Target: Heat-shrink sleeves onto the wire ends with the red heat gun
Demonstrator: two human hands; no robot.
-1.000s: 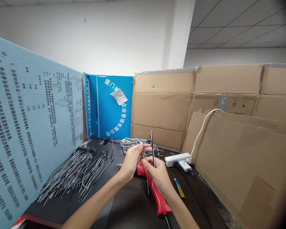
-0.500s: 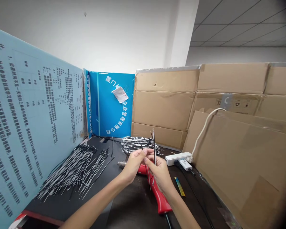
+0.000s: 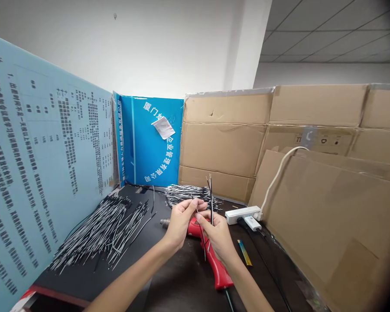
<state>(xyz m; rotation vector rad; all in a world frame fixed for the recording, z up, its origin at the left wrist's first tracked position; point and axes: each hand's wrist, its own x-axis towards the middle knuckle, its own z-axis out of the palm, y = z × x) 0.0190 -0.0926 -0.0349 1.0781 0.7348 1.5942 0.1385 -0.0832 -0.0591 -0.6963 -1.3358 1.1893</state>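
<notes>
My left hand and my right hand meet above the dark table, both pinched on thin black and white wires. The wires stick up above my right fingers and hang down below them. My left fingertips pinch one thin wire end next to my right thumb. A red tool with a metal tip lies on the table just under my hands. Behind them lies a small pile of cut wires.
A large spread of cut black and white wires covers the table's left side. Blue printed boards wall the left and back. Cardboard boxes stand behind and right. A white power strip with a plug and a small coloured strip lie right of my hands.
My left fingers have shifted slightly along the wire end beside my right thumb. The hands stay close together over the red tool.
</notes>
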